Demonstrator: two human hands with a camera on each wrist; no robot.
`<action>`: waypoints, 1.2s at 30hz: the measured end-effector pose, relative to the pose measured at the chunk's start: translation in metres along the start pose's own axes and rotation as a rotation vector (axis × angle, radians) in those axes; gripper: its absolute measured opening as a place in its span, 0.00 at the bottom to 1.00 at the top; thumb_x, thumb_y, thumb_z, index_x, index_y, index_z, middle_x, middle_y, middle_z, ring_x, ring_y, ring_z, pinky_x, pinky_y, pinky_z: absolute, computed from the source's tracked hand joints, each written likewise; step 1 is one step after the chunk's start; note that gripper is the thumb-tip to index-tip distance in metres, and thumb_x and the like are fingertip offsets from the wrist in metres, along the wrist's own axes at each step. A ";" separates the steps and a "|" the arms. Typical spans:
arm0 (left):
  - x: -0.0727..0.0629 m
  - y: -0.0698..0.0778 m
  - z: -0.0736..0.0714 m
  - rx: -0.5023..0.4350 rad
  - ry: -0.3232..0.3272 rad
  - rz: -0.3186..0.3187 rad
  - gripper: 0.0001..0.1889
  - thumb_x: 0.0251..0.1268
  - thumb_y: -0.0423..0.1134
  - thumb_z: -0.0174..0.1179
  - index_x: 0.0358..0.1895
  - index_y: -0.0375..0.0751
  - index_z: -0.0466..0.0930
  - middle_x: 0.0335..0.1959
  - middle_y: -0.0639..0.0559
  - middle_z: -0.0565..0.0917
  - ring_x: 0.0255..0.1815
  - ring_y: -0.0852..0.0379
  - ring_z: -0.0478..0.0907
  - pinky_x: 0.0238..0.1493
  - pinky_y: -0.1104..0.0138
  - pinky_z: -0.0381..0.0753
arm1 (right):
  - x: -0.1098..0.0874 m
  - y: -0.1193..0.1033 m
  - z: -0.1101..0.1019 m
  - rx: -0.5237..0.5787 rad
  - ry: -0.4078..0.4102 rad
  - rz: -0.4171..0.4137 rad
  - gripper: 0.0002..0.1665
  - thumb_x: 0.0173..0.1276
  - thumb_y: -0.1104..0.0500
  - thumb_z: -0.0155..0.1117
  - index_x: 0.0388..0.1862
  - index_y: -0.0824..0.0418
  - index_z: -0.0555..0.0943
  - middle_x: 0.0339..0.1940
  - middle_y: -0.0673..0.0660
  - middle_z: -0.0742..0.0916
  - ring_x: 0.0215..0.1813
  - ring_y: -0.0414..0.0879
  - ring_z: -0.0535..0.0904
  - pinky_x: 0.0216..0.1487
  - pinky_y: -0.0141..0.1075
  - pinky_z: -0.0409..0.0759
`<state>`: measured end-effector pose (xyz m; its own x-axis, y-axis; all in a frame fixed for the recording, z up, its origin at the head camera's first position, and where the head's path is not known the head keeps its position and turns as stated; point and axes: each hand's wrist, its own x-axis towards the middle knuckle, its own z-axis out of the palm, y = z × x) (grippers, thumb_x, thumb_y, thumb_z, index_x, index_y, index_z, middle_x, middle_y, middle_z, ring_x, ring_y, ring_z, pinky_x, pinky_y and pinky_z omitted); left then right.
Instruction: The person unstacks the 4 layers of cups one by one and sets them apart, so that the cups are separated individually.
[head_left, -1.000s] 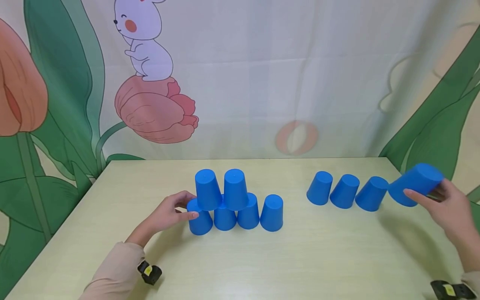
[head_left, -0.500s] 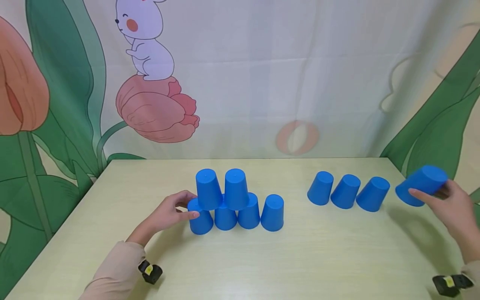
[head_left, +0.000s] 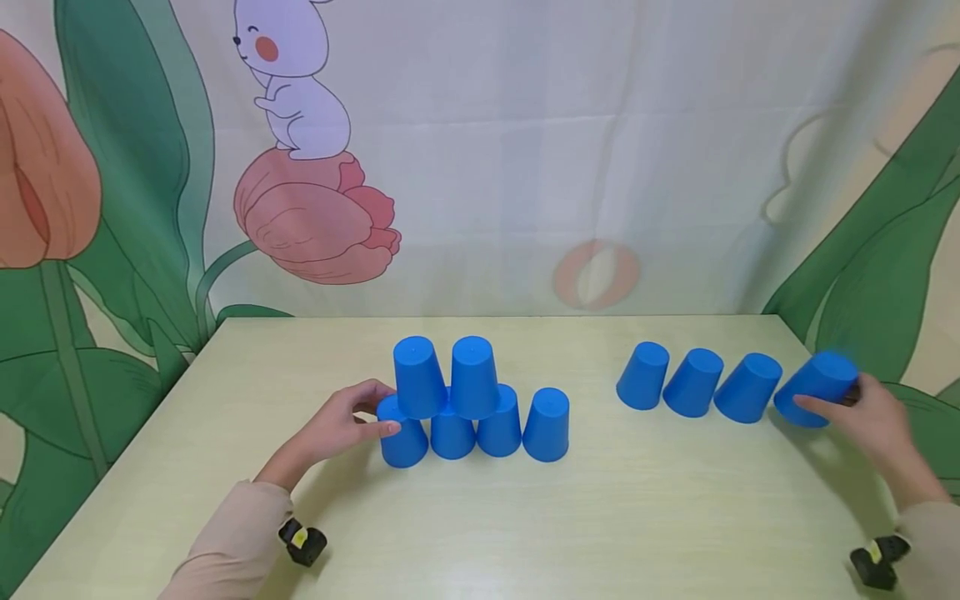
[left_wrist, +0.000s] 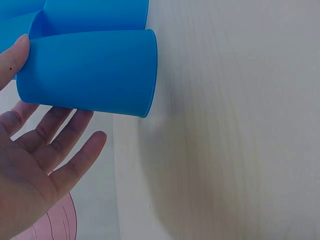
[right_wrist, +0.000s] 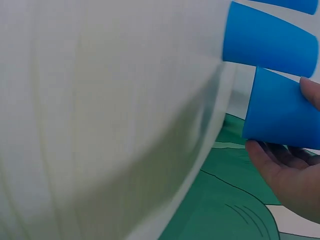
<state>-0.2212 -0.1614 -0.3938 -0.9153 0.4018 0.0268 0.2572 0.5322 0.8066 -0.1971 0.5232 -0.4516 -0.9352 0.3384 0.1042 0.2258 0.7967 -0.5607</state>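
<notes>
The held cup (head_left: 813,392), blue and inverted, is at the right end of the table (head_left: 600,517). It is tilted, mouth down and to the left, base up and to the right. The right hand (head_left: 872,421) grips it with the thumb on the near side and the fingers curled behind the wall, opened only to the cup's width. Immediately left of it is a row of three standing cups (head_left: 693,385), all blue and mouth down. From where I stand, I cannot tell whether the held cup touches the nearest of these.

Well apart, left of centre, four base cups (head_left: 546,427) stand inverted in a line. Two upper cups (head_left: 474,379) rest on them: one spans the first and second base cups, the other the second and third. The fourth stands just beside the third. The left hand (head_left: 347,425) pinches the end cup (head_left: 405,447) of this line, thumb in front and fingers behind, opened to the cup's width; the outermost finger extends clear.

A black device (head_left: 303,543) is fitted at each wrist, by the beige sleeves (head_left: 232,542). Behind the table hangs a printed backdrop (head_left: 480,183) with a rabbit, flowers and green leaves.
</notes>
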 end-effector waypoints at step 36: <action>0.002 -0.003 0.000 0.007 0.002 -0.008 0.24 0.55 0.45 0.64 0.52 0.36 0.71 0.45 0.44 0.79 0.47 0.47 0.75 0.45 0.53 0.76 | -0.048 -0.096 -0.029 0.206 0.143 0.073 0.56 0.60 0.41 0.58 0.73 0.59 0.37 0.70 0.71 0.51 0.68 0.68 0.47 0.56 0.63 0.58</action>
<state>-0.2236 -0.1626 -0.3965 -0.9179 0.3963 0.0214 0.2520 0.5402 0.8029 -0.1663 0.4446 -0.3788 -0.8669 0.4705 0.1645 0.2172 0.6538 -0.7249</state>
